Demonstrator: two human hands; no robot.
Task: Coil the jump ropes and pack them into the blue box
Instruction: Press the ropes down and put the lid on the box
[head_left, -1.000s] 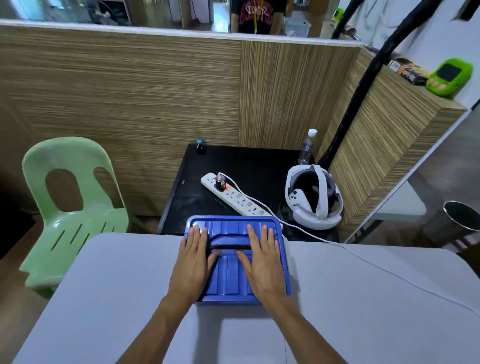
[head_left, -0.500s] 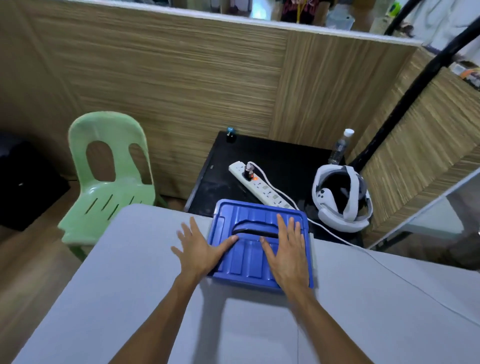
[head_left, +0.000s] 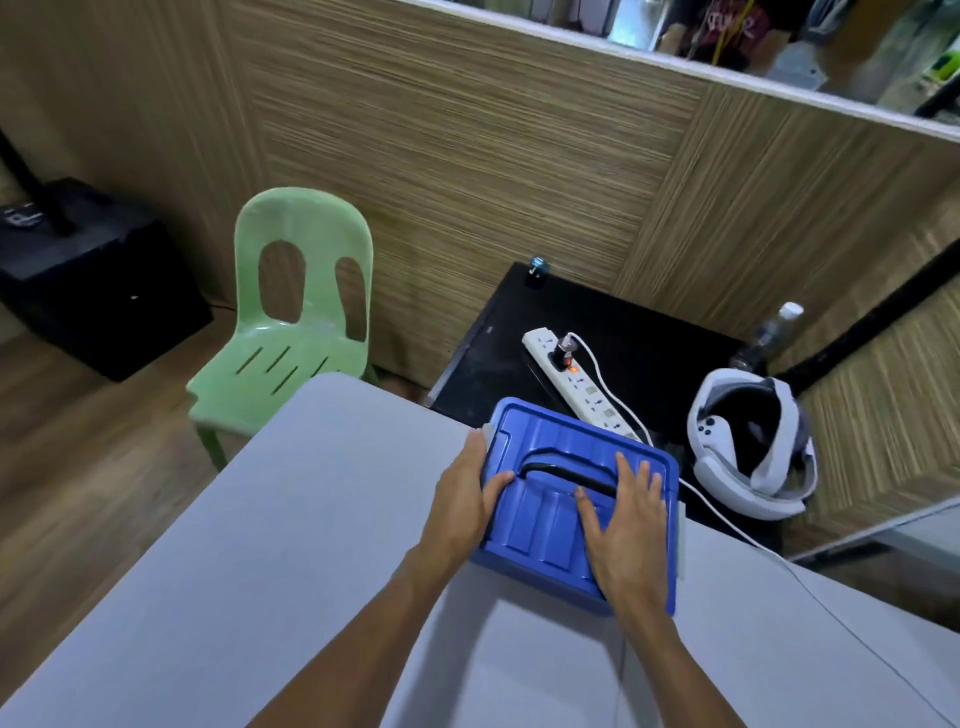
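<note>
Resting on the far edge of the grey table (head_left: 322, 519), at about the 1 o'clock position from the person, the blue box (head_left: 550, 519) is sitting with its ribbed lid closed and its black carry handle (head_left: 561, 473) lying flat in the lid recess. No jump ropes are showing outside the box.

The left hand (head_left: 462, 499) is grasping the box at its 9 o'clock side: the fingers are running along the left wall toward the far corner, and the thumb is hooking over the lid edge just beside the near end of the handle. The right hand (head_left: 628, 535) is lying released, palm down, on the lid at its 3 o'clock side, with straight fingers spreading toward 12 o'clock and the fingertips reaching the handle recess.

Beyond the table, at 12 o'clock, a low black side table (head_left: 649, 353) is carrying a white power strip (head_left: 582, 384) with one plug inserted and an indicator lamp glowing orange. A white cable (head_left: 727, 525) is running from that plug toward 4 o'clock across the grey table. A white VR headset (head_left: 748, 447) is sitting at 2 o'clock, and a clear water bottle (head_left: 769, 332) is standing just behind it. A green plastic chair (head_left: 291, 332) is standing at 10 o'clock against the wood-grain partition (head_left: 467, 145).
</note>
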